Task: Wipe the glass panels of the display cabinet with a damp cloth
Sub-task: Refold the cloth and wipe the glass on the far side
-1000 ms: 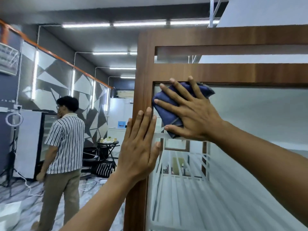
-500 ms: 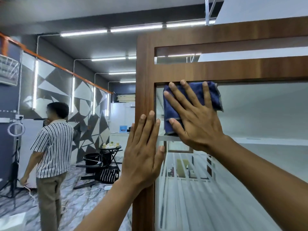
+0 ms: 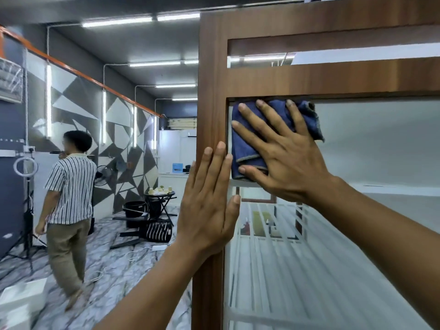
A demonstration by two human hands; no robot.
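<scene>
The right hand (image 3: 290, 158) is flat and fanned wide, fingers straight, pressing the blue cloth (image 3: 247, 151) hard against the glass panel (image 3: 369, 144). The cloth is tucked into the panel's top left corner. Its upper edge touches the horizontal rail (image 3: 333, 77) and its left edge sits just beside the wooden upright (image 3: 210, 91). It is folded into a pad and only a ragged corner pokes out past the little finger.

The left hand (image 3: 207, 210) lies flat on that upright, just below and left of the cloth. Its fingers are straight and close together, the thumb reaches over onto the edge of the glass, and it holds nothing. It looks like a brace, not a worker.

This corner position decides the next stroke. There is wood above and wood to the left, so the unwiped glass runs away to the right and downward from the cloth. The panel's long stretch heads right along the rail. The right hand, already on the cloth, is the one placed to sweep that way, and the left is boxed in by the post.

Off to the left, well apart, a person in a striped shirt (image 3: 71, 186) stands on the marbled floor.
</scene>
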